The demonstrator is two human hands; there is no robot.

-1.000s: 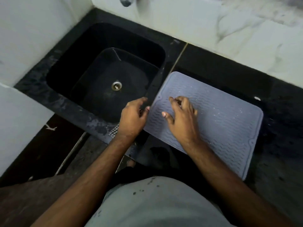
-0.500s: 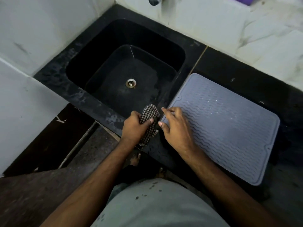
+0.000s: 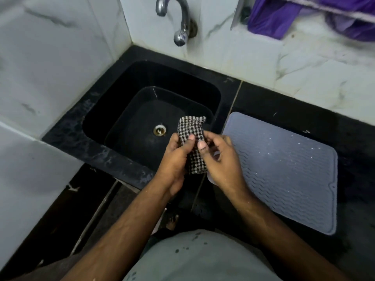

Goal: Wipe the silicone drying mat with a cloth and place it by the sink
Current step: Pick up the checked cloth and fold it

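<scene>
Checked cloth [image 3: 192, 142], small and limp, is being pinched between the left hand [image 3: 176, 157] and right hand [image 3: 221, 161] above the near rim of the black sink [image 3: 113, 155]. Silicone drying mat [image 3: 284, 171] is lying flat on the counter just right of the sink, speckled with droplets. Judged light, floppy and slippery when wet; best taken by two edges.

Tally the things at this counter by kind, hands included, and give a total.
Hands: 2, left hand and right hand, both holding the cloth
Cloth: 1
Mat: 1
Sink: 1
Tap: 1
Total: 6
</scene>
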